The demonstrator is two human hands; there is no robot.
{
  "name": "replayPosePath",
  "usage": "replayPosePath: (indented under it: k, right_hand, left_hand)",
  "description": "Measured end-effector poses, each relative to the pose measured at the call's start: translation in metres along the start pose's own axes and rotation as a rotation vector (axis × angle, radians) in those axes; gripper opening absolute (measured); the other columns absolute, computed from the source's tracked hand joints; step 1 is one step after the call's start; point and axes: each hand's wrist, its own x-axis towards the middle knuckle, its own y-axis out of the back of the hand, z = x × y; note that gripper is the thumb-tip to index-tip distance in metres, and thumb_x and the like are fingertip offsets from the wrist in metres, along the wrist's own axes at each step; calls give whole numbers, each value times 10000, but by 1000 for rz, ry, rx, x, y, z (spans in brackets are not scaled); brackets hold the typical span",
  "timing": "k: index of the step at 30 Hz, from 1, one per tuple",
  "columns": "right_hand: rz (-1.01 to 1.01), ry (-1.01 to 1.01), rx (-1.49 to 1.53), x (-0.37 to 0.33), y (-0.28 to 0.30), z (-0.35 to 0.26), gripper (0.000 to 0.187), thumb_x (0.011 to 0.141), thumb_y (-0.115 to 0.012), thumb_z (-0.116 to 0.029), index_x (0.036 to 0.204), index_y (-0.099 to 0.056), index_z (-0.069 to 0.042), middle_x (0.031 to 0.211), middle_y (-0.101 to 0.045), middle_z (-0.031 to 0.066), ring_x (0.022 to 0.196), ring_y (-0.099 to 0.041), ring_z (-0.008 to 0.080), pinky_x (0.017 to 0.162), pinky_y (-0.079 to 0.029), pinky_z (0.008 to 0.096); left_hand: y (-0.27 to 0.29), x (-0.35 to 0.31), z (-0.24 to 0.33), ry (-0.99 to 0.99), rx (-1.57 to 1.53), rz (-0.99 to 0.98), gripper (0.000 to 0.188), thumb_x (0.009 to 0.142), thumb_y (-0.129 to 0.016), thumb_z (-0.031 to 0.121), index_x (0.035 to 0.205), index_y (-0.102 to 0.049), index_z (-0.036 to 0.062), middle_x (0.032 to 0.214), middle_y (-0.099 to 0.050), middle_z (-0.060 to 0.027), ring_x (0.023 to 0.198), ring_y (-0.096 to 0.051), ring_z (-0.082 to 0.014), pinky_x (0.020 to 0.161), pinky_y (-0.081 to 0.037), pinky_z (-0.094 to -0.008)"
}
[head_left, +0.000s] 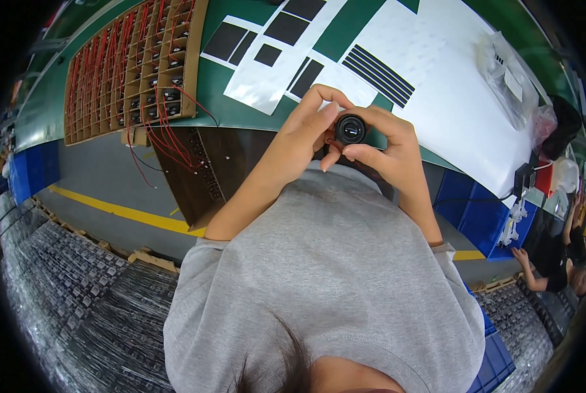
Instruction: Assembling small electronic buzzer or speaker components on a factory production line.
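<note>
A black part (350, 130), at the upper centre of the frame, is grasped by the right hand (401, 145); the left hand (298, 141) curls at its left, its own grip impossible to tell. Sheets (261, 90) lie on the table (233, 118), top centre, with a carton (192, 62) at upper left

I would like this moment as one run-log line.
left hand: at round black part | right hand: fingers around it | divided cardboard box: on green table, left side
</note>
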Motion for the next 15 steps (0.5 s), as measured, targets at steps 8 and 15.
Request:
replayPosePath:
  k: [8, 15]
  right_hand:
    - [-14, -10, -127, -1, -2, 1, 398, 616, -734, -237, 936, -611, -35, 673, -552, 64, 588, -500, 140, 532, -398, 242]
    - [6, -13, -177, -1, -4, 2, 394, 623, -725, -258, 933, -612, -41, 644, -540, 56, 580, -494, 150, 525, -390, 248]
  left_hand:
    - [-2, -2, 3, 69, 145, 63, 191, 892, -439, 240, 983, -387, 81, 671, -508, -18, 519, -434, -15, 416, -303, -121]
    - [1, 0, 3, 80, 173, 71, 207, 888, -451, 258, 990, -392, 87, 690, -519, -24, 546, -457, -16, 434, -319, -113]
